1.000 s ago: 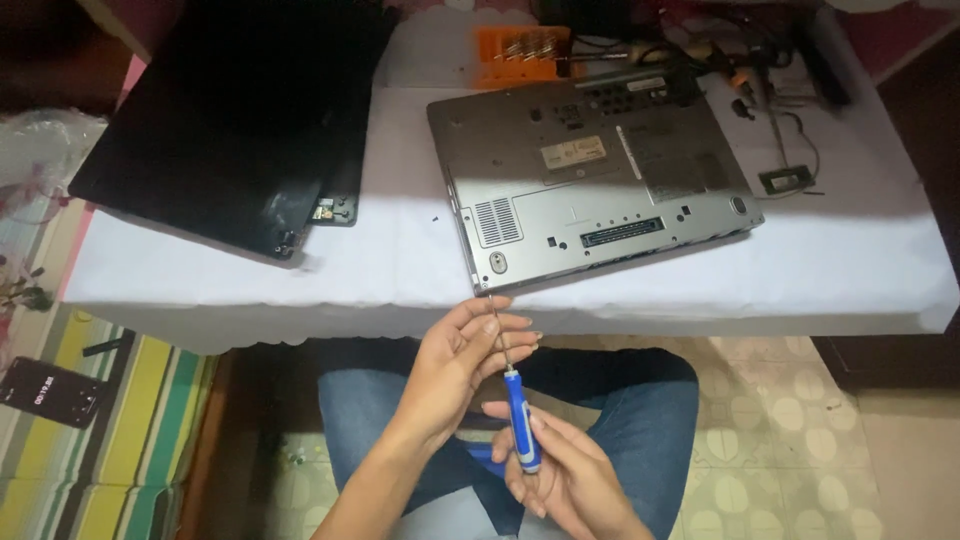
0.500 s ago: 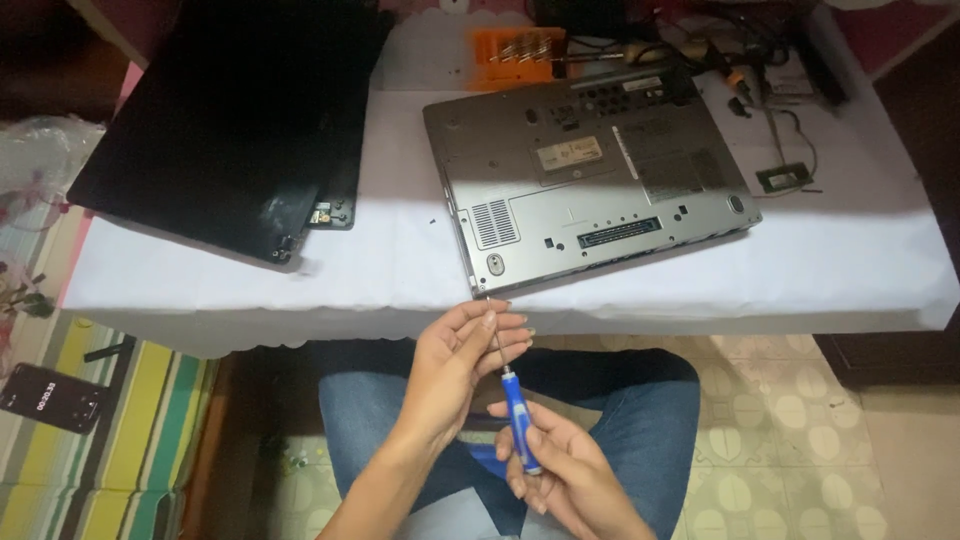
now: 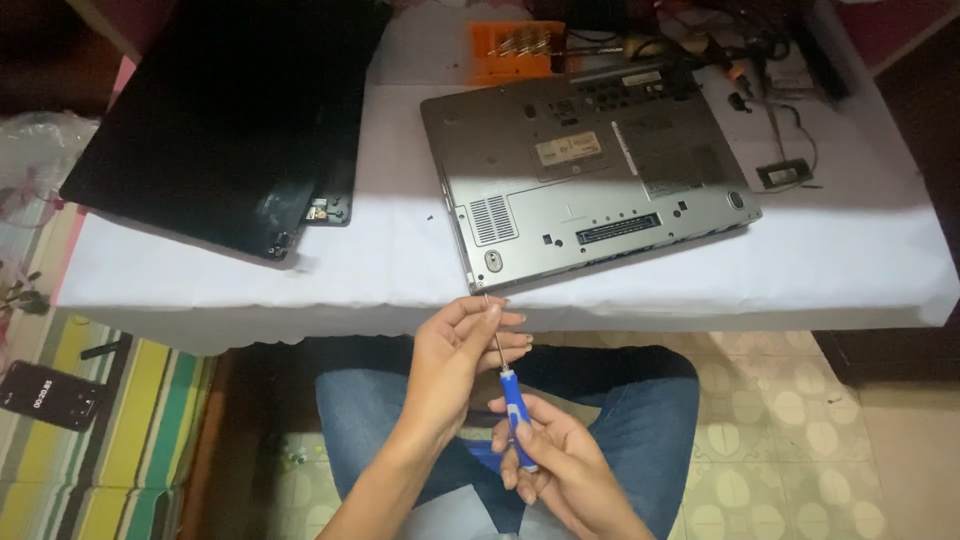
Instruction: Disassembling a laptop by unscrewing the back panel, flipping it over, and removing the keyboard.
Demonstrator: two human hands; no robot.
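Note:
My right hand (image 3: 560, 465) grips the blue handle of a small screwdriver (image 3: 515, 415), held over my lap. Its thin metal shaft points up toward the table edge. My left hand (image 3: 460, 355) pinches the tip of that shaft between its fingertips, just below the table's front edge. Above them a grey laptop base (image 3: 590, 190) lies upside down on the white-covered table (image 3: 250, 285), its near corner right above my left hand.
A black laptop lid panel (image 3: 220, 130) lies at the table's left. An orange bit holder (image 3: 515, 50) and loose cables (image 3: 780, 130) sit at the back. A dark phone (image 3: 45, 395) lies on the striped mat on the floor at left.
Both hands stay together on the screwdriver, shifting only slightly. The view has drifted a little, so the laptop base sits a touch more to the left.

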